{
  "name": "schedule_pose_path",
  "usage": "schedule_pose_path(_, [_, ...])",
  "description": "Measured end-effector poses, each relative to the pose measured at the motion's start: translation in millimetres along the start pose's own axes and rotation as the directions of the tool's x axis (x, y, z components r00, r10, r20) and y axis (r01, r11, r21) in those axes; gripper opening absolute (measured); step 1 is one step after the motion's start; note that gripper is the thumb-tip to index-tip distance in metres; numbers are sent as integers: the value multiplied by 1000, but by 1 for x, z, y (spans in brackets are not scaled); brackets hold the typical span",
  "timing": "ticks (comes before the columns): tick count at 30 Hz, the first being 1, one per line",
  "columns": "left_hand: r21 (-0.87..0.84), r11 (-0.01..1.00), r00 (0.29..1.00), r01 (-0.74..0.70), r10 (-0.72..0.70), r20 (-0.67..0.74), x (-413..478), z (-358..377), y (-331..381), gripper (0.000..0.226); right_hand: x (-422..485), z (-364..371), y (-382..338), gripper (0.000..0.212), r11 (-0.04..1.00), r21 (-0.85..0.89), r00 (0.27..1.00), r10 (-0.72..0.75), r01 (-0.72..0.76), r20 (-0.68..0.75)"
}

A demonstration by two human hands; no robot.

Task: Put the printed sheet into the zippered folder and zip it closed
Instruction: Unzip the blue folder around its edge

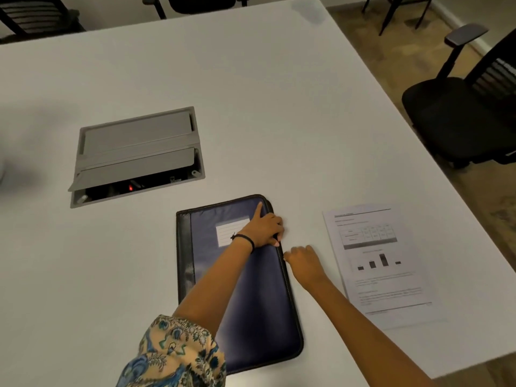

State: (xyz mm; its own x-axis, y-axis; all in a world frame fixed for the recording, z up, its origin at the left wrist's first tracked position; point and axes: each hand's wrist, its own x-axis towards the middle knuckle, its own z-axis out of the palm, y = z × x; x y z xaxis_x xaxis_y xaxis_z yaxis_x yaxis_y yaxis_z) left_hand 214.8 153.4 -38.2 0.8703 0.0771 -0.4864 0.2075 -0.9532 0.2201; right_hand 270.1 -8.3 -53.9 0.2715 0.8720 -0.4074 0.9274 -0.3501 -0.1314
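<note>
On the white table (pixel 251 93), left of centre, sits a grey cable hatch (pixel 136 155). At lower centre lies the closed zippered folder (pixel 251 289); the left hand (pixel 266 229) presses it, forefinger extended. The right hand (pixel 305 261), fingers curled, touches its right edge. Right of that lies the printed sheet (pixel 382 263).

Office meeting room, large white conference table (pixel 251 93) under the hands, grey flip-lid cable box (pixel 136 155) beyond the left hand (pixel 265 227), black mesh swivel chair (pixel 463 107) far right of the right hand (pixel 305 262)
</note>
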Motion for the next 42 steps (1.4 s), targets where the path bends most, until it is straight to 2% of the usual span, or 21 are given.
schedule_pose_path(3, [16,999,1000,29,-29,8,1,-2,5,22,-19,-2,-3,17,997,-76,994,-23,15,-106])
schedule_pose_path(5, [12,999,999,43,-43,-12,0,-1,7,20,-36,4,-6,24,996,-85,981,-9,-7,-192])
schedule_pose_path(7, [3,999,998,53,-52,-30,-2,0,9,20,-52,17,-11,30,1000,-13,973,24,-28,-229])
schedule_pose_path(10, [-9,998,996,62,-62,-64,-6,1,12,19,-70,32,-15,32,997,49,969,75,-65,-235])
schedule_pose_path(13, [10,1000,998,12,-12,-64,-14,8,20,25,-76,39,-16,31,996,45,974,86,-78,-210])
schedule_pose_path(16, [86,994,998,-67,68,-2,-24,23,35,38,-72,48,-12,14,994,92,977,74,-57,-198])
schedule_pose_path(18, [89,991,995,-102,101,16,-29,35,44,41,-68,59,-9,24,992,122,986,64,-46,-152])
schedule_pose_path(21, [71,992,994,-105,104,13,-34,45,54,37,-71,65,-13,30,959,272,982,120,-76,-148])
schedule_pose_path(25, [53,997,998,-58,57,14,-37,44,59,35,-84,67,-21,43,822,538,959,272,-186,-84])
schedule_pose_path(26, [46,998,999,-44,43,8,-37,45,60,36,-91,71,-20,43,826,530,959,273,-190,-82])
schedule_pose_path(29, [5,1000,1000,-11,12,-27,-41,46,61,35,-113,84,-19,37,926,363,972,174,-106,-159])
schedule_pose_path(31, [-11,1000,999,-3,2,-35,-42,45,64,33,-128,86,-20,29,953,280,972,165,-114,-168])
schedule_pose_path(33, [-7,1000,999,0,0,-34,-42,43,66,33,-134,78,-23,32,982,150,970,145,-117,-194])
schedule_pose_path(36, [14,1000,1000,-7,7,-13,-44,43,69,34,-133,65,-25,37,987,69,964,156,-144,-216])
schedule_pose_path(42, [118,987,990,-112,101,100,-54,46,86,47,-124,48,-23,31,985,-29,966,161,-171,-203])
